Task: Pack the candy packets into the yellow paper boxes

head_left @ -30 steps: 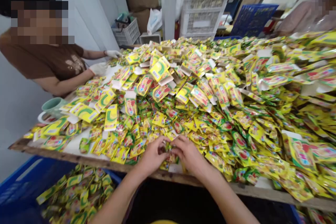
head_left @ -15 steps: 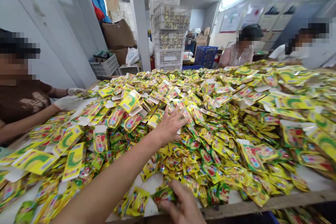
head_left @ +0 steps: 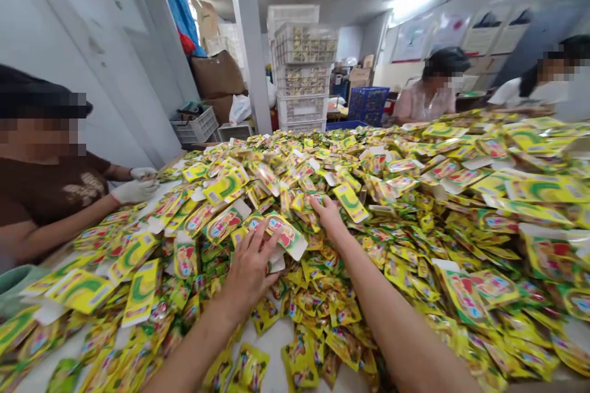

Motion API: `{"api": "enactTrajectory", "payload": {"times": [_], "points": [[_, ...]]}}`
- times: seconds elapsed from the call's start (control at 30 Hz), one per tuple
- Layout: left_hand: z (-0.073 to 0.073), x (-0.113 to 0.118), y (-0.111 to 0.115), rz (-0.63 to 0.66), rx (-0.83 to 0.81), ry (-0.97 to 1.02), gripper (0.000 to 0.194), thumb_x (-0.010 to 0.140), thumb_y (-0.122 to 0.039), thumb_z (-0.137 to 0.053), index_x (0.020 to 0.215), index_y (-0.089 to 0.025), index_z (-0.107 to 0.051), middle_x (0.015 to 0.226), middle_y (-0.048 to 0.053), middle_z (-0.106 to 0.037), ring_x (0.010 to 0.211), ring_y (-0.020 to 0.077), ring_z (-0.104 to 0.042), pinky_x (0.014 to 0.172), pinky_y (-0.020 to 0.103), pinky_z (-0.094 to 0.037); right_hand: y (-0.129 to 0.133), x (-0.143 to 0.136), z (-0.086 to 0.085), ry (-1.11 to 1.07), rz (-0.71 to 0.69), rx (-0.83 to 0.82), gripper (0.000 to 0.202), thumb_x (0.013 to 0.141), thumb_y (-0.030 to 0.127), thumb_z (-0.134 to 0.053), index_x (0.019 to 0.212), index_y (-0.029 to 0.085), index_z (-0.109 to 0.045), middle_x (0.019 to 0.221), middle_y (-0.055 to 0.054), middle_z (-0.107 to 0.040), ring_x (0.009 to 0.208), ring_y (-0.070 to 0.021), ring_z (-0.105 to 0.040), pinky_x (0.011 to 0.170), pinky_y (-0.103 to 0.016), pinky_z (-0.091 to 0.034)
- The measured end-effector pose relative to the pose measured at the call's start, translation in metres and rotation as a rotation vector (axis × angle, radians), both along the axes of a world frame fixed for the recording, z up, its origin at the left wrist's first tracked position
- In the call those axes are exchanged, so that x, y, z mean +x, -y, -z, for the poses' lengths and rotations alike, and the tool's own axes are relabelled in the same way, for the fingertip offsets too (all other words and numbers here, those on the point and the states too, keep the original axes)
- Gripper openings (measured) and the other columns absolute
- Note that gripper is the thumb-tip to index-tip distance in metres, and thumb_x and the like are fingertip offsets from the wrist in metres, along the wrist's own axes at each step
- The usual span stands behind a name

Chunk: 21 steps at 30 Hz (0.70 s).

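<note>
My left hand (head_left: 251, 264) is over the heap at the middle, its fingers resting across a small yellow-green printed carton (head_left: 288, 236) and its thumb on the near side, gripping it. A second similar carton lies partly under these fingers. Farther forward and to the right, my right hand (head_left: 329, 218) reaches into the heap with fingers apart, near other cartons; its fingertips are partly hidden. A yellow carton with a green curve (head_left: 351, 201) lies just right of it. Small shiny yellow sachets (head_left: 318, 301) cover the table below both hands.
Cartons and sachets spread across the white tabletop (head_left: 271, 344). A gloved co-worker (head_left: 50, 196) works at the left edge. Two more people (head_left: 431, 92) sit at the far right. Stacked white crates (head_left: 304, 83) and a blue crate (head_left: 367, 105) stand behind the heap.
My left hand has drawn back toward me and left, now with a carton. My right hand has left a sachet at the near edge and moved forward into the heap.
</note>
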<state>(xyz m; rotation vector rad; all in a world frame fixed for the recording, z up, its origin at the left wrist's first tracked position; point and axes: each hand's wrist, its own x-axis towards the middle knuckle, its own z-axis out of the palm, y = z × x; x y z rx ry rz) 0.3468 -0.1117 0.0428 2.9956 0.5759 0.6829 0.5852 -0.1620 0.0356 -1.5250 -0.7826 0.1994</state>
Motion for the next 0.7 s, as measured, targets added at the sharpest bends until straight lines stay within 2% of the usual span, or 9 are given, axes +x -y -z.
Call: {"api": "enactTrajectory", "payload": {"times": [0.07,0.17,0.3,0.37,0.43,0.5,0.57,0.63,0.7], "points": [[0.016,-0.024,0.004,-0.083,-0.037,0.038,0.09,0.075,-0.018,-0.071,0.149,-0.03,-0.021,0.158,0.011,-0.017,0.137,0.0349,-0.029,0.109,0.052,-0.031,-0.024,-0.038,0.003,0.035,-0.066,-0.044,0.028,0.084,0.04,-0.06,0.096,0.015,-0.063,0.096,-0.007,-0.067,0.094,-0.0226,-0.059,0.086,-0.039,-0.048],[0.035,-0.057,0.01,-0.184,-0.083,0.105,0.092,0.079,-0.017,-0.068,0.151,-0.029,-0.012,0.158,0.015,-0.012,0.138,0.0367,-0.027,0.107,0.055,-0.032,-0.042,-0.091,0.003,0.103,-0.157,-0.072,0.029,0.082,0.038,-0.059,0.102,0.017,-0.062,0.103,-0.007,-0.067,0.101,-0.0231,-0.058,0.091,-0.038,-0.044],[0.04,-0.095,0.012,-0.289,-0.155,0.198,0.094,0.079,-0.02,-0.066,0.151,-0.027,-0.006,0.157,0.016,-0.013,0.14,0.0383,-0.024,0.108,0.057,-0.03,-0.039,-0.125,-0.001,0.172,-0.226,-0.057,0.039,0.077,0.033,-0.063,0.114,0.019,-0.06,0.12,-0.01,-0.062,0.113,-0.0243,-0.053,0.099,-0.04,-0.038],[0.037,-0.112,0.01,-0.286,-0.21,0.215,0.092,0.08,-0.018,-0.062,0.152,-0.025,-0.006,0.156,0.015,-0.018,0.141,0.0358,-0.024,0.11,0.053,-0.031,-0.026,-0.125,-0.002,0.198,-0.211,-0.054,0.035,0.076,0.034,-0.064,0.108,0.02,-0.062,0.117,-0.01,-0.063,0.111,-0.0256,-0.053,0.098,-0.041,-0.039],[0.037,-0.123,0.007,-0.26,-0.249,0.211,0.09,0.08,-0.017,-0.06,0.152,-0.025,-0.007,0.153,0.015,-0.024,0.14,0.0337,-0.026,0.111,0.048,-0.033,-0.006,-0.123,-0.003,0.184,-0.136,-0.065,0.023,0.078,0.037,-0.062,0.093,0.02,-0.063,0.1,-0.008,-0.066,0.097,-0.0255,-0.057,0.089,-0.04,-0.043],[0.041,-0.125,0.007,-0.273,-0.262,0.174,0.094,0.079,-0.02,-0.062,0.152,-0.023,-0.003,0.151,0.017,-0.029,0.138,0.035,-0.031,0.108,0.048,-0.035,0.02,-0.127,-0.001,0.145,-0.048,-0.084,0.019,0.082,0.04,-0.058,0.08,0.02,-0.058,0.083,-0.006,-0.064,0.082,-0.0237,-0.057,0.077,-0.038,-0.046],[0.048,-0.118,0.011,-0.363,-0.272,0.109,0.104,0.076,-0.021,-0.066,0.151,-0.02,0.005,0.147,0.021,-0.033,0.133,0.0382,-0.037,0.1,0.05,-0.04,0.048,-0.141,0.004,0.12,-0.028,-0.1,0.021,0.084,0.04,-0.056,0.076,0.021,-0.055,0.076,-0.005,-0.062,0.074,-0.0228,-0.056,0.07,-0.036,-0.047],[0.052,-0.107,0.017,-0.445,-0.267,0.007,0.108,0.075,-0.019,-0.065,0.15,-0.019,0.013,0.139,0.023,-0.042,0.124,0.0386,-0.045,0.09,0.048,-0.043,0.074,-0.167,0.011,0.052,-0.108,-0.099,0.02,0.086,0.04,-0.055,0.08,0.021,-0.056,0.076,-0.005,-0.064,0.072,-0.0225,-0.059,0.065,-0.035,-0.048],[0.049,-0.097,0.024,-0.469,-0.226,-0.114,0.105,0.076,-0.016,-0.061,0.15,-0.018,0.014,0.126,0.02,-0.053,0.111,0.0357,-0.053,0.084,0.043,-0.043,0.091,-0.196,0.02,-0.058,-0.299,-0.094,0.017,0.087,0.04,-0.054,0.088,0.023,-0.06,0.079,-0.003,-0.067,0.072,-0.0226,-0.063,0.064,-0.033,-0.051]]}}
